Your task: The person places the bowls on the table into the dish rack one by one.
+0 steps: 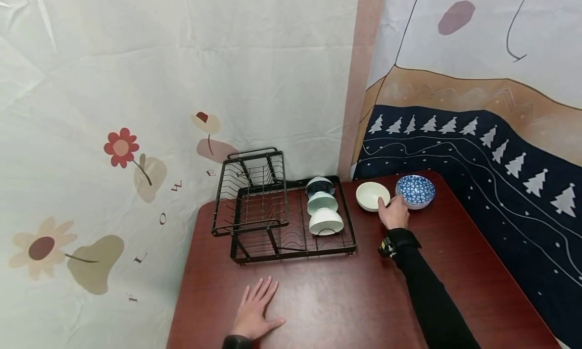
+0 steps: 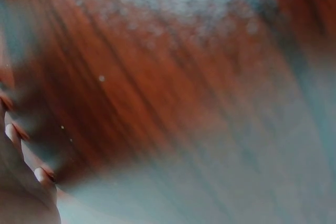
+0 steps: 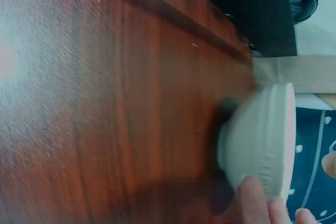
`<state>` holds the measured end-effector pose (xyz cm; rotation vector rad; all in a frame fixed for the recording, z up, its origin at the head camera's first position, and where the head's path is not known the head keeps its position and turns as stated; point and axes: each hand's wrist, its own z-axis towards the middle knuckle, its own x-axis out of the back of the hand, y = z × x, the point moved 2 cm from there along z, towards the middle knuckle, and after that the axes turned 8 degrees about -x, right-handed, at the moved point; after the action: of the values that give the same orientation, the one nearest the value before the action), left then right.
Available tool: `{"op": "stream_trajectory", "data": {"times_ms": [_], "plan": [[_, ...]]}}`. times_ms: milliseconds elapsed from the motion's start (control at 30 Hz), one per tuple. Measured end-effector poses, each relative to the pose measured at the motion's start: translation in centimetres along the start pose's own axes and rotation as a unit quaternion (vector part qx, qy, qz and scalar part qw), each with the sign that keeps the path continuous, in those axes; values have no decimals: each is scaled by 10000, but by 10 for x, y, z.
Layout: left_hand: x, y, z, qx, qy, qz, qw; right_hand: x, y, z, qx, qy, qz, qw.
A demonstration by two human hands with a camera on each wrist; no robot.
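My right hand [image 1: 394, 213] is at the right side of a cream-white bowl [image 1: 369, 193], which stands upright on the table. In the right wrist view, fingers [image 3: 253, 202] lie against the bowl's outer wall, while the thumb [image 3: 329, 164] shows above the rim with a gap between. Just right of these fingers stand blue-and-white patterned bowls [image 1: 416, 191], apparently stacked. My left hand [image 1: 254, 311] rests palm down on the table near its front, fingers spread, holding nothing. Only its fingertips [image 2: 39, 174] enter the left wrist view.
A black two-tier wire dish rack [image 1: 291, 254] stands at the table's back left. Tilted on its right side are a white bowl [image 1: 326, 221], a pale green bowl [image 1: 322, 203] and a dark patterned bowl [image 1: 320, 185]. Printed cloths hang behind and right of the reddish-brown table [image 1: 336, 293].
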<state>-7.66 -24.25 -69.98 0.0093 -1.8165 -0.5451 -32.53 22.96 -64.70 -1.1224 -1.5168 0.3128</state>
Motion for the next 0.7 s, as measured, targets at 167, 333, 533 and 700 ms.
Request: {"op": "stream_trajectory", "data": {"times_ms": [167,333,533,700], "plan": [[1,-1,-1,18,7,-120,9999,-13,7,6,-868,-957,880,9877],[-1,-1,-3,5,-24,-200,9998,-27,17,13,-1410,-1700,2127,9518],[-2,1,-2,24,-56,-243,9997,-32,20,18,-1591,-1749,3192,9177],[2,1,-1,-44,68,-314,9995,-29,16,18,-1482,-1920,3430,9075]]}}
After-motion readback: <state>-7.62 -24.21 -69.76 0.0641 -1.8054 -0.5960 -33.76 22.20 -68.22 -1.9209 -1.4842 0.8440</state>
